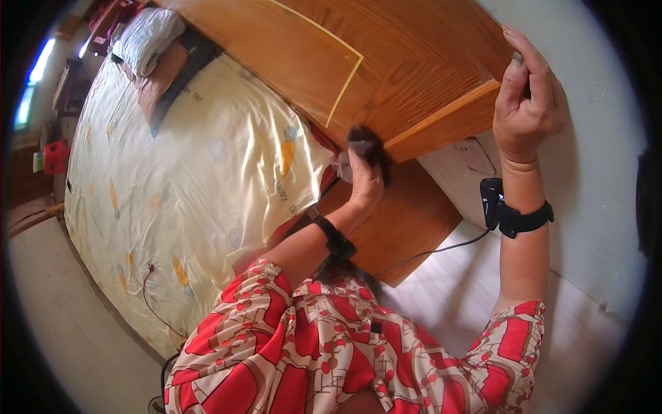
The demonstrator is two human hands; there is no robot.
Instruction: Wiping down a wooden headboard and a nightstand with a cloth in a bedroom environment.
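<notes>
My left hand (366,181) grips a dark, grey-brown cloth (366,142), pressed to the lower edge of a varnished wooden headboard or cabinet panel (414,67) with a pale yellow inlaid line. Part of the cloth hangs out beside the corner of the bed. My right hand (527,98) is raised at the panel's right end, near the pale wall, with its fingers bent and thumb close to them; nothing shows in it. Whether it touches the panel edge cannot be told. Each wrist bears a black strap; a black device (491,204) sits at the right one.
A bed with a shiny cream sheet (217,155) printed with carrots fills the left side. Folded bedding (150,41) lies at its far end. A brown wooden board (398,222) stands below the panel. A cable (439,251) runs from the right wrist. A red basket (56,157) is far left.
</notes>
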